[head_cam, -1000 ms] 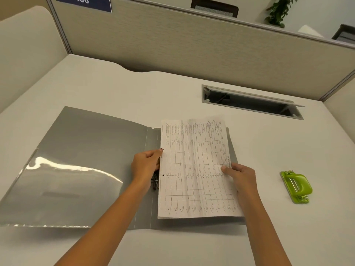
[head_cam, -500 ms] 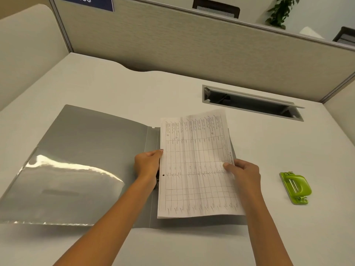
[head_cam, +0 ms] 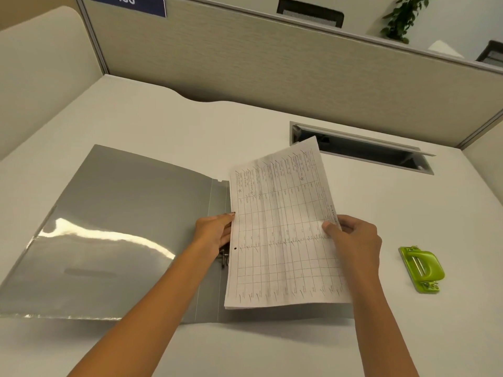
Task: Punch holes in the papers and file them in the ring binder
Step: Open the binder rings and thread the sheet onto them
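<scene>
head view: looking down at a pale desk [head_cam: 163, 126] inside a cubicle, both forearms coming in from the bottom of the frame
papers [head_cam: 283, 235]: thin stack with a printed table on top, held up over the right half of the binder, tilted so the far right corner is raised toward the upper middle of the frame; one punched hole shows near the left edge, just below the left hand's fingers
ring binder [head_cam: 122, 227]: grey, lying open and flat on the desk, cover spread out to the left with a shiny clear pocket catching the light; the right half is mostly hidden under the papers
rings [head_cam: 224, 259]: metal, peeking out at the spine just below the left hand, can't tell if they're open or closed
left hand [head_cam: 215, 232]: gripping the left edge of the papers, fingertips right at the sheet edge
right hand [head_cam: 353, 240]: pinching the right edge of the papers, thumb on top, fingers curled underneath
hole punch [head_cam: 422, 269]: lime green, sitting on the desk at the right of the frame, well apart from the papers and both hands
cable slot [head_cam: 367, 152]: long grey opening in the desk, upper right; the raised paper corner overlaps its left end
background: beige partition [head_cam: 272, 72] along the top, blue sign [head_cam: 128, 2] reading 436 upper left, a plant [head_cam: 402, 17] upper right
</scene>
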A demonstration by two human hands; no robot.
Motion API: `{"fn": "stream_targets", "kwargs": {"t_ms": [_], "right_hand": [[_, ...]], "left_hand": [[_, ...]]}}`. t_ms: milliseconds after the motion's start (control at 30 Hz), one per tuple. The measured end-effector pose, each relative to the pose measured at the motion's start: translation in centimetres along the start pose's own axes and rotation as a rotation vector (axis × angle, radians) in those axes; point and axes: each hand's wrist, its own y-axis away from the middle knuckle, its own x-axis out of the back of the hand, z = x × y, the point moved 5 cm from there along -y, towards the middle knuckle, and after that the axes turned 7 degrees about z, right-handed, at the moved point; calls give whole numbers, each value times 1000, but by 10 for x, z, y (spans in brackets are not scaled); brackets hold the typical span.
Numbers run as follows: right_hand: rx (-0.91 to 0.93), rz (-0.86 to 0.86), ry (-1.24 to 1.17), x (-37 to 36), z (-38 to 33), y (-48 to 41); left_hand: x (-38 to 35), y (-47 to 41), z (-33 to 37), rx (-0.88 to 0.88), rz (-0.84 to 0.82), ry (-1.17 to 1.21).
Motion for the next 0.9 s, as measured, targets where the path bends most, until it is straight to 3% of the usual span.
{"fn": "stream_targets", "kwargs": {"t_ms": [400, 633, 700, 833, 900], "right_hand": [[154, 52, 118, 7, -25, 5], [137, 53, 142, 7, -24, 2], [124, 37, 150, 6, -22, 1], [97, 18, 159, 7, -18, -1], [95, 16, 162, 6, -16, -1]], "left_hand": [[-2, 12, -2, -11, 40, -61], [1, 15, 4, -43, 2, -97], [6, 17, 4, -118, 25, -148], [23, 36, 13, -531, 227, -541], [30, 48, 14, -639, 249, -640]]}}
